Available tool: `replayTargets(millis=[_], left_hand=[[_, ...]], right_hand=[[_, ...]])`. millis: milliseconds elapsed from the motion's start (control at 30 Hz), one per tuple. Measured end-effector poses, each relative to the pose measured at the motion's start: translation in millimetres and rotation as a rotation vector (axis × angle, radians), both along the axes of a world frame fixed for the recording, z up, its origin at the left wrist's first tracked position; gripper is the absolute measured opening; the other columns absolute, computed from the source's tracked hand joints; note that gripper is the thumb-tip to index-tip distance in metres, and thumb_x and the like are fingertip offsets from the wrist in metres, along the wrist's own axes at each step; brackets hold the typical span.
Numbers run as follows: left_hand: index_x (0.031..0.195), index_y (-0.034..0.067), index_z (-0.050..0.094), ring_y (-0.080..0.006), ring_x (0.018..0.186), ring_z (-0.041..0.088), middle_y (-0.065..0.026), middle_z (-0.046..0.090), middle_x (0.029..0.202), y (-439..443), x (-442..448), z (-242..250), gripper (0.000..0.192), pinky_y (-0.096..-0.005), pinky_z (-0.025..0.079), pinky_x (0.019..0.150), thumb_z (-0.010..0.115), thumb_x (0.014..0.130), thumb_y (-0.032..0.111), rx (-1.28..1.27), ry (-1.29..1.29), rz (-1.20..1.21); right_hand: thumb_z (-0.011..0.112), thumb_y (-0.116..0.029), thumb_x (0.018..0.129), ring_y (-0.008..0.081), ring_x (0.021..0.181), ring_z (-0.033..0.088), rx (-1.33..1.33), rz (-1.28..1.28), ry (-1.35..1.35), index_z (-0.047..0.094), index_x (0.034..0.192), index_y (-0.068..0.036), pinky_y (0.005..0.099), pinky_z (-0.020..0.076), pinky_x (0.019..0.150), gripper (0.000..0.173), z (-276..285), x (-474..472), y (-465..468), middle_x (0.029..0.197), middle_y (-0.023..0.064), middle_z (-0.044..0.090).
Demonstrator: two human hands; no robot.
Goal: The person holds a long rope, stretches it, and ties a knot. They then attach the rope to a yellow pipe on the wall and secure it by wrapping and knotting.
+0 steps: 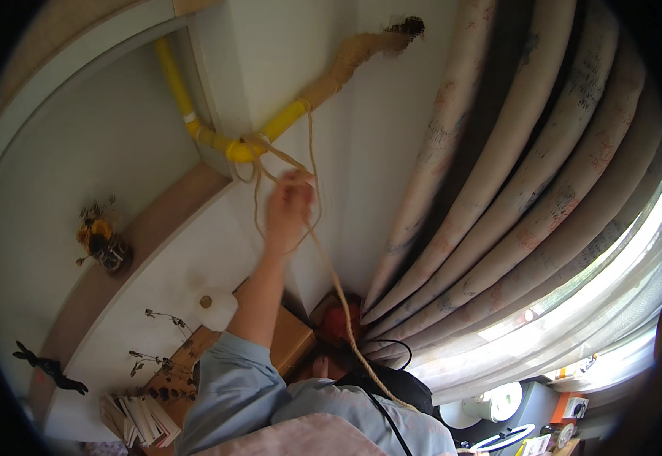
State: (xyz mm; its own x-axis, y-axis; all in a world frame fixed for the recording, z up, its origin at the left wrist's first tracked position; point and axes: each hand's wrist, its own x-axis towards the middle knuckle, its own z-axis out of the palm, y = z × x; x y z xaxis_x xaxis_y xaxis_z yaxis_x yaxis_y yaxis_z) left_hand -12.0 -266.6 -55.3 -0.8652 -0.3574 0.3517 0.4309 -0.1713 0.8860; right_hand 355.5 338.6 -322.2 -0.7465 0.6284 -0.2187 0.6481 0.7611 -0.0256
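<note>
My left hand [291,205], blurred, is raised in front of the white wall with its fingers closed on a loop of jute rope [339,290]. Loose loops hang around the hand, just below a bent yellow pipe [282,122]. The rope's long end runs down past my chest over the light blue clothing. Tan rope or similar wrapping [351,60] covers the pipe's upper part, up to a dark rough hole [410,25] in the wall. A strand hangs from the wrapping's lower edge. My right hand is out of view.
Long curtains [467,216] with printed writing hang at the right. At the left, a wooden ledge [159,219] bears a vase of dried flowers [105,245] and a black rabbit figure [51,367]. Below are a white vase [218,308], books [140,422], a cardboard box [291,342] and a red object [339,322].
</note>
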Motion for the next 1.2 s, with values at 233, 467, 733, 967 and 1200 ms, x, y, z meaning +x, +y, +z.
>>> replayTargets(millis=[233,467,733,967,1200], left_hand=[[0.091,0.002,0.057,-0.0247,0.07,0.058,-0.0145,0.059,0.077,138.2,44.5,-75.5,0.016,-0.0329,0.046,0.061,0.053,0.085,0.016,-0.728,-0.072,-0.304],[0.082,0.002,0.053,-0.0375,0.063,0.057,-0.0212,0.057,0.073,186.2,95.2,-106.2,0.016,-0.0416,0.043,0.051,0.055,0.081,0.018,-0.829,0.11,-0.485],[0.126,0.01,0.043,-0.0091,0.065,0.055,-0.0048,0.051,0.12,138.8,67.3,-106.6,0.054,-0.0237,0.047,0.065,0.06,0.076,0.002,-0.306,-0.268,-1.011],[0.133,0.01,0.03,-0.0087,0.055,0.045,-0.0144,0.047,0.124,37.9,32.7,-12.8,0.055,-0.0196,0.039,0.056,0.055,0.085,0.022,0.421,0.001,-0.758],[0.092,0.009,0.047,-0.0029,0.043,0.029,-0.0024,0.049,0.067,18.1,9.4,15.1,0.017,-0.0179,0.024,0.039,0.037,0.095,0.022,0.244,-0.009,-0.04]], right_hand=[[0.049,-0.013,0.086,0.0347,0.084,0.059,-0.486,0.656,0.683,0.061,0.102,-0.002,0.0379,0.0462,0.073,0.023,164.0,-211.1,-200.5,0.094,0.0198,0.061],[0.05,-0.015,0.085,0.0333,0.068,0.06,-0.553,0.855,0.555,0.061,0.086,-0.002,0.0365,0.0465,0.057,0.017,249.4,-275.4,-312.1,0.076,0.02,0.06],[0.045,-0.013,0.089,0.0116,0.055,0.049,-0.873,0.395,0.722,0.055,0.08,-0.002,0.0278,0.0375,0.049,0.017,159.2,-236.4,-189.2,0.06,0.0015,0.049],[0.044,-0.024,0.089,0.0342,0.069,0.056,0.099,0.16,0.324,0.056,0.079,-0.002,0.0451,0.0425,0.062,0.027,29.6,-90.6,-34.6,0.074,0.0184,0.057],[0.05,-0.022,0.083,0.0344,0.072,0.058,0.022,0.192,0.159,0.062,0.076,-0.002,0.0442,0.0441,0.066,0.024,-31.2,-19.0,10.5,0.073,0.0165,0.061]])
